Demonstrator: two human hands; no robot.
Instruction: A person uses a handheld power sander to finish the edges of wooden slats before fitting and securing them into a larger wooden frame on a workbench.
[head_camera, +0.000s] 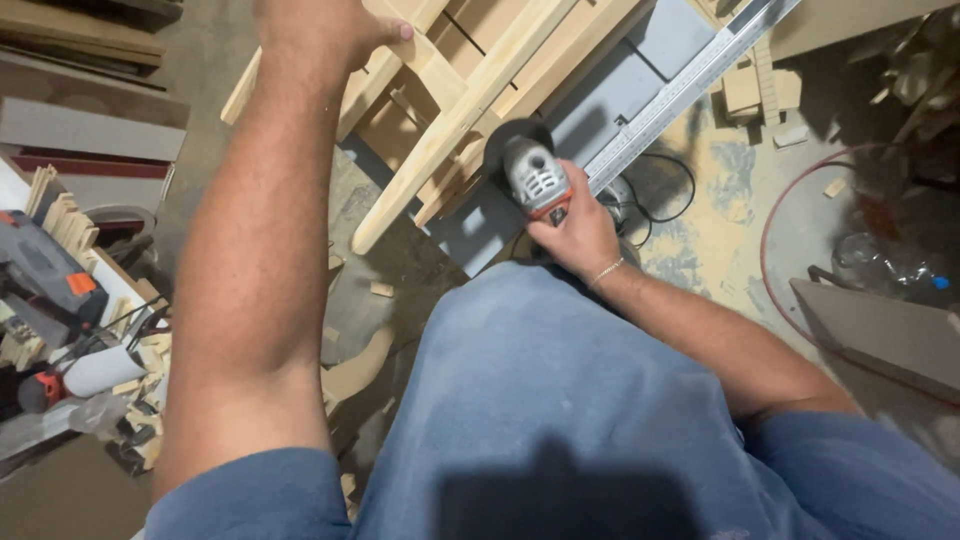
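Blue shirt below me; my right hand grips an angle grinder, left hand fingers wrapped on the pale wooden frame above the sawdust-strewn floor.

I see my left hand cut off by the top edge above the wooden frame; its fingertips are out of sight.

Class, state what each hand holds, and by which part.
Right hand grips the grey-and-red angle grinder by its rear body. Left hand presses on the pale wooden frame.
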